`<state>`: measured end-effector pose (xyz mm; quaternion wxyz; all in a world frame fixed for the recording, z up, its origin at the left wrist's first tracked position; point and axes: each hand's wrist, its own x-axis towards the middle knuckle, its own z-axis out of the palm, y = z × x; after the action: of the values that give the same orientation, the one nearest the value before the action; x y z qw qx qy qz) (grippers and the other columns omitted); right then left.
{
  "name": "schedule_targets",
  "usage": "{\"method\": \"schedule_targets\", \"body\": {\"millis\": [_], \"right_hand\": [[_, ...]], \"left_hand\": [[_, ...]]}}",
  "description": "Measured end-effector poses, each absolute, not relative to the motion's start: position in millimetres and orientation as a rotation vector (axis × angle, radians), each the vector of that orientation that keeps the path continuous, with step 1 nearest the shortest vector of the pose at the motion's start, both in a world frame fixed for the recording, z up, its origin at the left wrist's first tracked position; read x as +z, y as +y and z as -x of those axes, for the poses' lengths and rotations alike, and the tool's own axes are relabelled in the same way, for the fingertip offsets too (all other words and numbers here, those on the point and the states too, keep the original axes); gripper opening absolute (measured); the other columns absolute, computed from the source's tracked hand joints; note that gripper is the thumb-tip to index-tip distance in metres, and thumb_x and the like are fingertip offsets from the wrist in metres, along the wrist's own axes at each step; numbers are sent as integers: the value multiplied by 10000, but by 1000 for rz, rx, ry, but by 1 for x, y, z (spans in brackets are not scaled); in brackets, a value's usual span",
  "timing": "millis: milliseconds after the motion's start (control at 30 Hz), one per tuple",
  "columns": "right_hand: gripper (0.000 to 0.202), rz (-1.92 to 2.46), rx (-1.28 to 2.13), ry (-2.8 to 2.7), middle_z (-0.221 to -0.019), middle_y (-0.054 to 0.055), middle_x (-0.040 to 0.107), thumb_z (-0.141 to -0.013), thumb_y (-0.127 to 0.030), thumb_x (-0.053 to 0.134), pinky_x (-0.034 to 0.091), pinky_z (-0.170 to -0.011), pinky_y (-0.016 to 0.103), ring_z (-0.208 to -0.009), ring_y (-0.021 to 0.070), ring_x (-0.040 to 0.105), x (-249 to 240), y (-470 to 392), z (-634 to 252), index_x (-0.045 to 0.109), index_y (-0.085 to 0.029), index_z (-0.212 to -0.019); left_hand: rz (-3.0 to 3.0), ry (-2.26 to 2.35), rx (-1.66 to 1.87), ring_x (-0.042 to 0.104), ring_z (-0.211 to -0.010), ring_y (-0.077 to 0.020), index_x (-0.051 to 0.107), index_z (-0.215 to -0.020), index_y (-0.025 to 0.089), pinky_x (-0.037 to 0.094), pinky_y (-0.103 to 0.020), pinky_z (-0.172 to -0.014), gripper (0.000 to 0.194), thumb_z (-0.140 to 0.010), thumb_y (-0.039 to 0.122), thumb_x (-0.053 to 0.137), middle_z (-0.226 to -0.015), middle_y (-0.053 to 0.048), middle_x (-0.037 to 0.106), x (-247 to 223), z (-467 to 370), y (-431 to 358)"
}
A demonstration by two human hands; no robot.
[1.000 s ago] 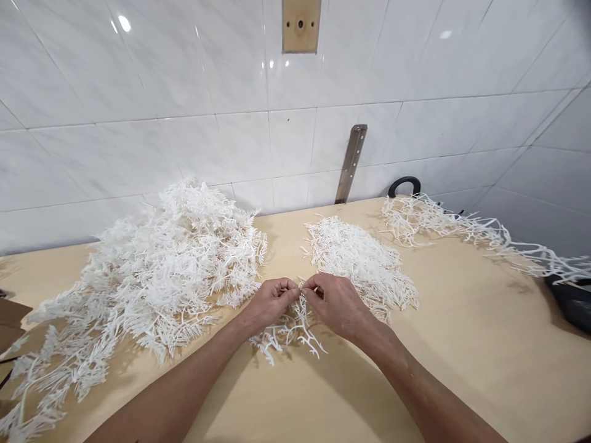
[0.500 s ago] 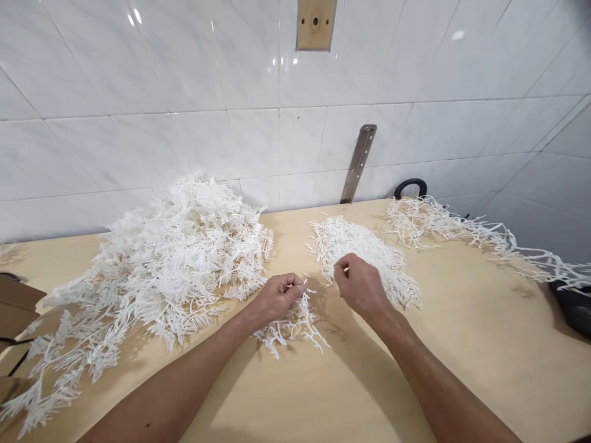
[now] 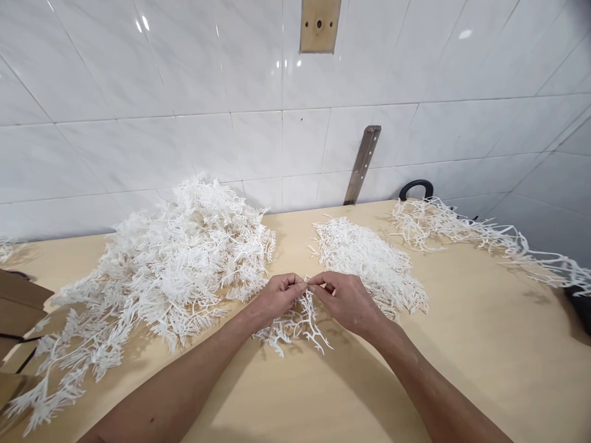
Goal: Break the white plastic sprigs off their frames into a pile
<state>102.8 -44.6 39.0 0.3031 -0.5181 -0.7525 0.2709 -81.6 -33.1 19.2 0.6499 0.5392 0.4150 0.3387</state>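
My left hand [image 3: 280, 297] pinches a white branching plastic sprig [image 3: 314, 326], whose forked stems hang below the fingers, close over the table. Fingertips of my right hand [image 3: 344, 298] are pinched at the top of the same sprig, meeting the left fingertips. The exact spot they grip is too small to make out. Just beyond my right hand lies a flat pile of small white pieces [image 3: 369, 258]. To the left of my left hand rises a large heap of white feathery sprigs [image 3: 194, 246].
Stripped-looking white stems [image 3: 489, 237] trail along the right back of the table [image 3: 484, 344], near a black curved handle [image 3: 415, 183]. Cardboard [image 3: 21, 301] stands at the left edge. A metal strip [image 3: 363, 165] leans against the tiled wall [image 3: 184, 80].
My right hand has moved left and down from beside the small pile, and its fingertips now meet my left hand at the sprig. My left hand keeps its hold.
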Motion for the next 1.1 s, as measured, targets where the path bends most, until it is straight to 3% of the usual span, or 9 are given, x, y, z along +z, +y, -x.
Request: {"method": "schedule_targets", "body": {"millis": [367,633,833,900,1000,1100], "right_hand": [[145,1566,600,-2027,-699,-1,683,-821,-224,539,385,-566,254,-607,147,582,34,-44,-96,683,-208,-817],[118,1802,224,-1928,-724,47,650,-833,-125,494,345,-603,275,-648,170,557,22,-30,-106,592,-174,-791],[128,1726,116,-1757,-879,66,680,-841,-177,494,407,-669,302,-679,178,595,23,-19,-137,618,-179,-873],[161,1652,290,-1754,-880,54,680,-855,-225,498,432,-654,301,-619,157,591,28,-23,-135,647,-184,-900],[238,1485,793,-1833,-683,-5,622,-890,-371,509,432,-543,270,-488,125,541,34,-32,-123,676,-203,-863],[314,1319,1079,-1873,-585,-32,525,-904,-450,504,411,-474,244,-463,110,493,37,-40,-113,669,-196,-824]], "left_hand": [[-1317,939,692,395,-533,-61,523,-761,161,381,-198,-507,374,-792,501,675,-632,54,407,24,81,-35],[-1336,892,712,338,-493,-46,537,-769,164,335,-184,-473,381,-780,516,684,-611,66,387,27,84,-39],[-1308,987,839,228,-448,-33,525,-731,160,190,-182,-418,423,-773,555,673,-547,86,328,19,81,-36],[-1322,979,870,240,-451,-33,517,-737,163,189,-182,-422,406,-789,538,664,-557,83,346,17,80,-35],[-1372,964,910,303,-469,-42,523,-766,167,240,-184,-445,372,-815,516,644,-582,72,389,17,80,-34],[-1406,986,957,334,-487,-50,522,-768,171,275,-189,-465,355,-828,504,631,-601,66,411,19,79,-35]]}}
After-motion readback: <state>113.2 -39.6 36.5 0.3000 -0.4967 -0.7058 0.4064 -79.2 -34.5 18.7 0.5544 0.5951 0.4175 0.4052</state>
